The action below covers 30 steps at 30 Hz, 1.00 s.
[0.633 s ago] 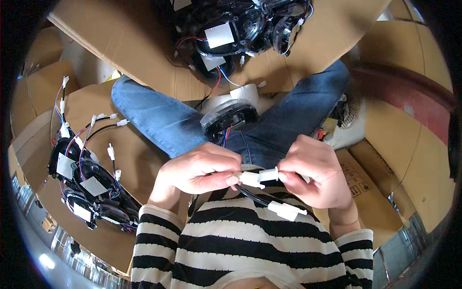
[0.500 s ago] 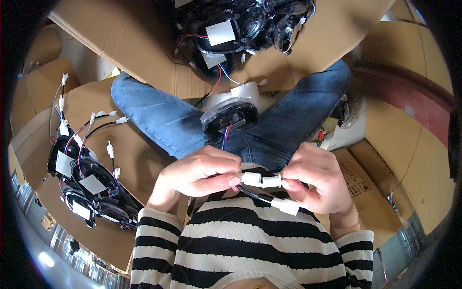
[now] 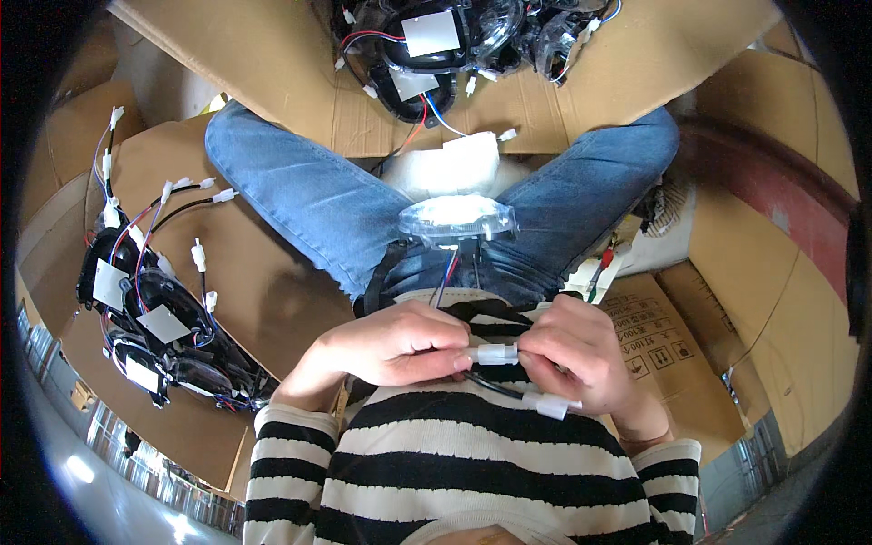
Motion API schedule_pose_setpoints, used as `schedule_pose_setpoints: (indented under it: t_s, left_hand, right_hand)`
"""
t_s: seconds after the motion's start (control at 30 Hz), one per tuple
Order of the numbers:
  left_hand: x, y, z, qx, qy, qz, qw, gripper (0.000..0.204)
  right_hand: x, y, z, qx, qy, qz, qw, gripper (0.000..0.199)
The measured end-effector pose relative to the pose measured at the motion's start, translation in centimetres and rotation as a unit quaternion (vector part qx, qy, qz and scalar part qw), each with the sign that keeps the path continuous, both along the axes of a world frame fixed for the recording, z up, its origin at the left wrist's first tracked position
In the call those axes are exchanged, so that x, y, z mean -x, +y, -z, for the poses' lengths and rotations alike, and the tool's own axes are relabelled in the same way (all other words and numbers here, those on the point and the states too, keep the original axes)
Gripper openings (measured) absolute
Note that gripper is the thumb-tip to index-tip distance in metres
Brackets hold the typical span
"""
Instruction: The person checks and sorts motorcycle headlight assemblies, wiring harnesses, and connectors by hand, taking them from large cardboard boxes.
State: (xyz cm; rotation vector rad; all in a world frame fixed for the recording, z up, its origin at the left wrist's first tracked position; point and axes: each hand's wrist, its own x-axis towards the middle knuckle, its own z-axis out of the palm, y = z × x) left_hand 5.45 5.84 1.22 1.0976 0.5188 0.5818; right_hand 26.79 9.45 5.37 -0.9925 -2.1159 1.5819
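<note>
Cardboard box flaps [image 3: 272, 54] at the top frame a heap of black lamp housings with white tags and coloured wires [image 3: 436, 45]; a second such heap [image 3: 145, 318] lies on cardboard at the person's left. Both grips are pinched shut on a small white plastic wire connector [image 3: 496, 353], the left hand [image 3: 400, 343] and right hand [image 3: 581, 350] meeting at it, just above the striped shirt. A clear oval lamp lens [image 3: 457, 219] rests on the lap, wired to it.
</note>
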Motion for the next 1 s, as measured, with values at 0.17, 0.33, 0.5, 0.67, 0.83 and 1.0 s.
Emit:
schedule_pose_setpoints:
  t_s: [0.17, 0.33, 0.5, 0.67, 0.83, 1.0]
  left_hand:
    - [0.2, -1.7, 0.3, 0.066, 0.012, 0.032, 0.997, 0.017]
    - [1.2, -4.0, 0.4, 0.201, 0.030, -0.031, 0.979, 0.017]
    - [3.4, -5.6, 0.9, 0.286, -0.029, -0.116, 0.951, 0.015]
    - [3.9, -6.6, 1.4, 0.265, -0.025, -0.169, 0.949, 0.010]
    - [4.1, -6.7, 0.2, 0.244, 0.049, -0.234, 0.940, 0.007]
    - [3.7, -6.6, 0.1, 0.220, 0.034, -0.243, 0.944, 0.010]
  right_hand:
    - [-0.2, -0.8, 0.9, 0.000, -0.002, -0.007, 1.000, 0.011]
    - [-1.4, -0.4, 1.2, 0.031, -0.034, 0.023, 0.999, 0.009]
    - [-1.8, 0.5, 0.7, 0.061, -0.001, 0.050, 0.997, 0.007]
    - [-0.5, 1.3, 0.1, 0.109, 0.045, -0.002, 0.993, 0.006]
    - [0.6, 1.0, 0.4, 0.149, 0.086, 0.002, 0.985, 0.006]
    - [1.1, 1.0, 0.5, 0.186, 0.083, -0.009, 0.979, 0.005]
